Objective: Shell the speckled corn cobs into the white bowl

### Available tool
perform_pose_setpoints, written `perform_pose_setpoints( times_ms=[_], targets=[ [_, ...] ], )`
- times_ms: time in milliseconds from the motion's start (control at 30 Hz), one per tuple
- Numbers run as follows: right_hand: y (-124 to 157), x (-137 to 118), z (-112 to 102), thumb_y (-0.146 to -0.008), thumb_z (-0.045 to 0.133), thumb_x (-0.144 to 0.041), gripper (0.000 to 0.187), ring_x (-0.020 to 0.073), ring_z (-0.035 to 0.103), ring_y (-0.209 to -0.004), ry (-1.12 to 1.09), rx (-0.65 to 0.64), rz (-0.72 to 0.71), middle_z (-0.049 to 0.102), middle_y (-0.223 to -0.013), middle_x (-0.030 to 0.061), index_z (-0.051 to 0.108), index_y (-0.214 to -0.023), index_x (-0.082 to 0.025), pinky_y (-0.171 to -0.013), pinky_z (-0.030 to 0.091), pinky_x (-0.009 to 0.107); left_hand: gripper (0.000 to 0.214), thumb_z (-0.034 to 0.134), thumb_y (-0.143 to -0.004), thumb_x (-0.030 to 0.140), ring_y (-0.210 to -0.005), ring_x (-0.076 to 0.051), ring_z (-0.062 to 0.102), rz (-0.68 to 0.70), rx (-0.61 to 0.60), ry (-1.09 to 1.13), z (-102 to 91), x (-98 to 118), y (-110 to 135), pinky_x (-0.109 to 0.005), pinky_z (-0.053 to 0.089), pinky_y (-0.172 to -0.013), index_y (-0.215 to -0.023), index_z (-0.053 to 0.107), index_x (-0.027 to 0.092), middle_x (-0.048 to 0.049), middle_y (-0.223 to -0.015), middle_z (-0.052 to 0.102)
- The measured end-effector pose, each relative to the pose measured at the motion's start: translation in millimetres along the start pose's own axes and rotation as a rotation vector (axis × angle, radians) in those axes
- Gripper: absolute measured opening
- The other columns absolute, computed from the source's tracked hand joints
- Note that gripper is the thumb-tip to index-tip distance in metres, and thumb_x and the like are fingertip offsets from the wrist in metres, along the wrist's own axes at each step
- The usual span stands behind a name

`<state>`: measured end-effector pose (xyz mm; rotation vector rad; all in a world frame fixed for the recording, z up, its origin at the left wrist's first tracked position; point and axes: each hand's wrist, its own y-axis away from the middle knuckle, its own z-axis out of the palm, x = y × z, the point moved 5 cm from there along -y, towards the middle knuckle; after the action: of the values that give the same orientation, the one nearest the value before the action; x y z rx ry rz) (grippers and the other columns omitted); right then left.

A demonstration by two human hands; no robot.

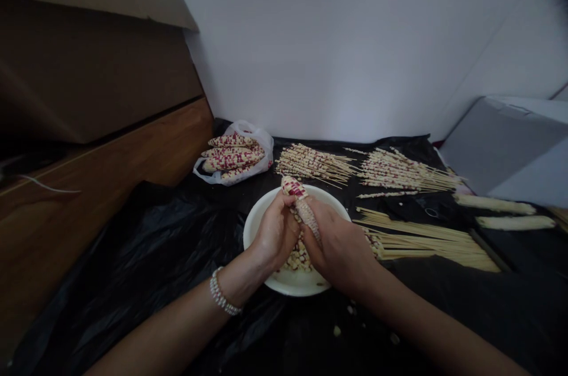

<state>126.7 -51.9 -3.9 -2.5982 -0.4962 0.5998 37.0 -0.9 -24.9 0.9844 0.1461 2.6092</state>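
A corn cob (294, 188) with white and purple kernels stands tilted between my hands, its far end still covered and its near side stripped bare. My right hand (339, 243) wraps round the bare part. On the other side, my left hand (274, 233) is closed against the cob with its thumb pressed near the kernels; its fingertips are partly hidden. Both hands are over a white bowl (254, 228), where loose corn kernels (298, 259) lie at the bottom.
A plastic bag (266, 142) holds several corn cobs (235, 157). Skewers threaded with kernels (310, 162) lie behind the bowl, with another pile (390, 172) farther right. Bare sticks (426, 240) and two stripped cobs (515, 223) lie right. Black plastic sheeting (173, 246) lies underneath.
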Motion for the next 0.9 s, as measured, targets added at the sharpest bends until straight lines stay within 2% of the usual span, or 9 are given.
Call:
perform_pose_setpoints(
  times_ms=[233,433,533,633,767,900],
  targets=[
    [1.1,0.0,5.5,-0.092,0.039,-0.022,0.042,0.028,0.061,-0.11,-0.005,-0.028,0.011,0.064,-0.116,0.0172,0.047,-0.132,-0.01,-0.085,0.054,0.04,0.005,0.053,-0.076,0.016,-0.067,-0.013,0.057,0.039,0.077,-0.065,-6.5,-4.3,-0.5,-0.025,0.049,-0.074,-0.073,0.057,0.018,0.0015,-0.066,0.058],
    [2.2,-3.4,9.8,-0.091,0.039,-0.022,0.048,0.0265,0.067,-0.087,0.069,-0.121,0.052,0.066,-0.107,0.0158,0.042,-0.137,-0.009,-0.066,0.055,0.036,0.011,0.049,-0.073,0.011,-0.065,-0.012,0.056,0.011,0.061,-0.072,-3.4,-1.4,-0.2,-0.023,0.048,-0.069,-0.066,0.055,0.016,-0.0006,-0.065,0.059],
    [2.3,-4.4,10.3,-0.09,0.04,-0.022,0.049,0.0264,0.067,-0.084,0.084,-0.131,0.05,0.066,-0.107,0.0155,0.041,-0.138,-0.01,-0.064,0.054,0.037,0.012,0.048,-0.07,0.009,-0.063,-0.011,0.055,-0.015,0.056,-0.064,-2.5,0.2,0.1,-0.024,0.048,-0.069,-0.064,0.056,0.015,-0.0012,-0.064,0.059],
    [2.5,-3.5,10.6,-0.09,0.04,-0.021,0.046,0.0275,0.067,-0.089,0.073,-0.116,0.045,0.065,-0.111,0.0172,0.044,-0.135,-0.01,-0.066,0.055,0.038,0.011,0.049,-0.068,0.008,-0.062,-0.012,0.054,-0.017,0.038,-0.09,-3.4,2.6,-0.6,-0.025,0.048,-0.07,-0.066,0.058,0.016,-0.0014,-0.065,0.059],
    [2.0,-0.9,8.2,-0.091,0.04,-0.02,0.042,0.0295,0.064,-0.103,0.003,-0.055,0.016,0.062,-0.12,0.0202,0.044,-0.132,-0.01,-0.078,0.054,0.043,0.007,0.053,-0.068,0.013,-0.064,-0.014,0.054,-0.038,0.023,-0.18,-6.8,6.2,-3.5,-0.03,0.047,-0.072,-0.064,0.056,0.017,-0.0019,-0.066,0.059],
    [-1.4,7.0,1.9,-0.09,0.043,-0.023,0.042,0.0292,0.063,-0.106,-0.079,-0.034,0.059,0.063,-0.12,0.0164,0.044,-0.131,-0.014,-0.085,0.052,0.045,0.005,0.055,-0.069,0.014,-0.071,-0.014,0.055,-0.055,-0.021,-0.268,-7.1,9.1,-4.9,-0.029,0.045,-0.072,-0.07,0.06,0.017,-0.0021,-0.072,0.061]
  ],
)
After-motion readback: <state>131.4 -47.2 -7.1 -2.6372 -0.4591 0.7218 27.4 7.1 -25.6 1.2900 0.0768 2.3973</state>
